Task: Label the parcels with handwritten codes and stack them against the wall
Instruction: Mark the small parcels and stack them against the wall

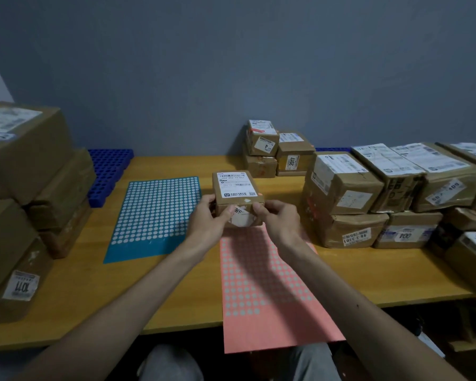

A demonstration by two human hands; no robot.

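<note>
The left grip and the right grip both clasp the small parcel, one at each side of its near face; the left thumb lies across a pale sticker on that face, and the right fingertips pinch the upper near edge beside it; from where I stand it is hard to say whether the parcel's base rests on the counter or hangs just above it. A printed shipping label covers the parcel's top.

The parcel is at the far end of a pink sheet of dot stickers, which runs back under the right forearm and overhangs the counter's near edge; just to the left lies a blue sheet of dot stickers, flat on the wood and apart from the pink one.

Beyond, against the grey wall, stands a small stack of parcels, one marked 4 and another 2017; to the right a larger heap of taped parcels fills that end of the counter, two layers high, with 004 on a lower one. On the left, big cartons are piled at the counter's end, the nearest bearing 1011; a blue plastic grid lies between them and the blue sheet, reaching back to the wall.
</note>
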